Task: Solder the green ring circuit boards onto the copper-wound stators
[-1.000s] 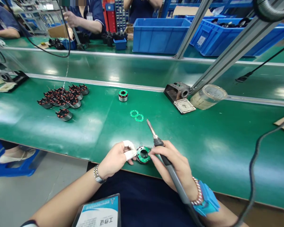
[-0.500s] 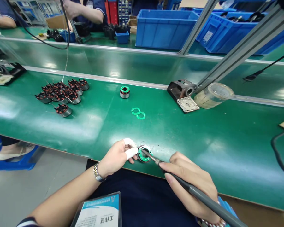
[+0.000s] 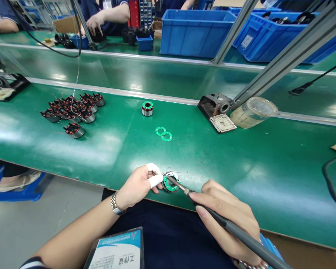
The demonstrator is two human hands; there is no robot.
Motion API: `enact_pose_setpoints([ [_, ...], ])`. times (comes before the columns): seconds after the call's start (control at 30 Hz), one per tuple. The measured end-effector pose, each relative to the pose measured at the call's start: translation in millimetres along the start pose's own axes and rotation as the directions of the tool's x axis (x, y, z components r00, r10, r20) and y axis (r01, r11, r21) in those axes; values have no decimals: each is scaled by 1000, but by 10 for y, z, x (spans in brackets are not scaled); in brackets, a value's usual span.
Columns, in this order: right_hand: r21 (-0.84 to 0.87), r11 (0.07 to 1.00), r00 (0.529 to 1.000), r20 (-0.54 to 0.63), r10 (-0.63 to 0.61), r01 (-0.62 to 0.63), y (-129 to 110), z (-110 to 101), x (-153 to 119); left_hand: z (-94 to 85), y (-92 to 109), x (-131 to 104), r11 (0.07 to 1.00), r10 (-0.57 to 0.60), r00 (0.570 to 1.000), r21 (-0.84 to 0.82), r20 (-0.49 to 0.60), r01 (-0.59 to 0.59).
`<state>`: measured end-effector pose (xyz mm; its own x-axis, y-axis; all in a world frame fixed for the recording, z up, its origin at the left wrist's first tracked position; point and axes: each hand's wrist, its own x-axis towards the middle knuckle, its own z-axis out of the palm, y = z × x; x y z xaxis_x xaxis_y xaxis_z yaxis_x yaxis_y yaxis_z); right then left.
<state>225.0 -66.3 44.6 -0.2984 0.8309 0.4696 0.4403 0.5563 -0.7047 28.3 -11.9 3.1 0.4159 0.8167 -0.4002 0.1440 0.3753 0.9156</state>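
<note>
A motor stator with a green ring-shaped circuit board [image 3: 172, 186] on top sits near the bench's front edge. My left hand [image 3: 141, 183], with white covers on thumb and forefinger, is closed on the stator's left side. In my right hand [image 3: 226, 216] is a soldering iron [image 3: 229, 226], gripped like a pen. Its metal tip reaches over the board's opening and touches or nearly touches the board near my left fingertips. Fine wires stick out behind the board. Beyond lie two overlapping green board rings [image 3: 164, 133] and another stator topped with a green board [image 3: 147, 108].
Several bare stators [image 3: 74, 108] cluster at the left, with a thin wire hanging above. A soldering iron stand [image 3: 215, 106] with a sponge pad [image 3: 223, 123] and a cloudy plastic jar [image 3: 253, 112] stand at right. Blue bins [image 3: 196, 35] and co-workers are behind the ledge.
My hands, the stator and the iron have hardly moved. Across the bench, a co-worker's hand has come down onto a dark part.
</note>
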Motion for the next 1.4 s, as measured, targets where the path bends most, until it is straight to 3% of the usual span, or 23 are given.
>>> enact_pose_setpoints([
  [0.13, -31, 999, 998, -68, -11, 9, 67, 9, -36, 2, 11, -1, 1000, 0, 1000, -11, -5, 0],
  [0.23, -97, 994, 989, -148, 27, -42, 190, 130, -80, 7, 22, -7, 1000, 1, 1000, -20, -7, -1],
  [0.47, -107, 988, 993, 9, 114, -112, 386, 488, -74, -1, 0, -6, 993, 95, 995, -71, -21, -96],
  [0.57, -90, 990, 993, 34, 110, -107, 389, 508, -48, -74, -12, -13, 974, 202, 979, 98, 17, -203],
  [0.63, -85, 992, 994, 46, 102, -98, 386, 495, -38, -143, -25, -22, 873, 319, 944, 361, 81, -326],
  [0.73, -83, 993, 994, 57, 94, -89, 385, 479, -34, -230, -60, -32, 542, 509, 831, 667, 224, -512],
  [0.8, -85, 993, 994, 58, 91, -86, 387, 478, -34, -258, -89, -35, 348, 586, 751, 742, 305, -573],
  [0.87, -89, 993, 994, 59, 89, -84, 389, 479, -35, -265, -109, -36, 214, 632, 692, 779, 349, -589],
  [1.0, -94, 993, 995, 62, 83, -77, 391, 477, -31, -245, -107, -33, 70, 676, 624, 809, 392, -584],
  [1.17, -100, 992, 996, 52, 78, -73, 390, 487, -35, -139, -109, -2, 64, 693, 633, 844, 346, -532],
  [1.33, -95, 991, 996, 12, 91, -89, 396, 535, -77, 41, -221, -64, 250, 727, 677, 875, 113, -414],
  [1.4, -82, 992, 995, -1, 98, -98, 402, 545, -89, 94, -296, -124, 275, 731, 677, 871, 86, -408],
])
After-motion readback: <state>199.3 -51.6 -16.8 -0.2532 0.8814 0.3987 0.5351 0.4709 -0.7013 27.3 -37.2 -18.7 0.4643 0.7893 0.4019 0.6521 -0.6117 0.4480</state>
